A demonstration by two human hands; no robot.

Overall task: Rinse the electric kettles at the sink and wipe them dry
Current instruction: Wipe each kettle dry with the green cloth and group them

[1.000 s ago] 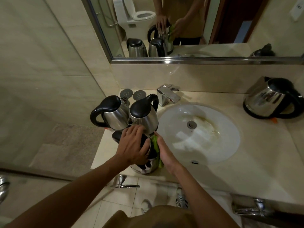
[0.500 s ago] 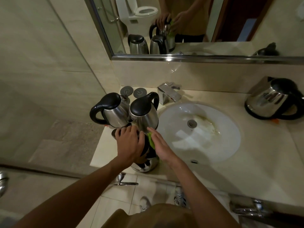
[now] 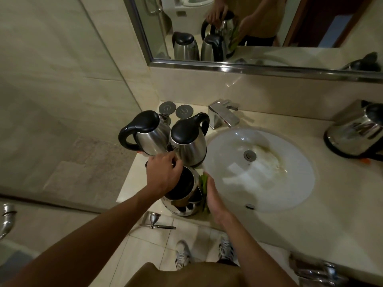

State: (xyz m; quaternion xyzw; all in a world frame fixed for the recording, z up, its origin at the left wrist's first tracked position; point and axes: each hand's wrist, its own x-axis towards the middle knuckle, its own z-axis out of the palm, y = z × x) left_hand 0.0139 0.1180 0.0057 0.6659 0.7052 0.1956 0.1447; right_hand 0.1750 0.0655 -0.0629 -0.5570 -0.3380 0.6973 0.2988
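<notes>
Best wiped with left hand (image 3: 163, 175) gripping the kettle (image 3: 184, 195) top at the bench (image 3: 269, 230) edge beside the sink (image 3: 298, 195), right hand (image 3: 213, 195) pressing green cloth (image 3: 204, 183) flat, turning steadily.

Two grey round coasters (image 3: 175, 109) at the counter's (image 3: 290, 228) back left corner, side by side. Chrome-framed mirror (image 3: 310, 27) above, reflecting a toilet (image 3: 186, 11). Glass shower panel (image 3: 51, 69) on the left. Chrome fitting (image 3: 157, 221) under the counter edge. Pale tiled floor (image 3: 132, 251), two patterned sneakers (image 3: 183, 255) on it. Small orange scrap (image 3: 365, 160) at far right.
</notes>
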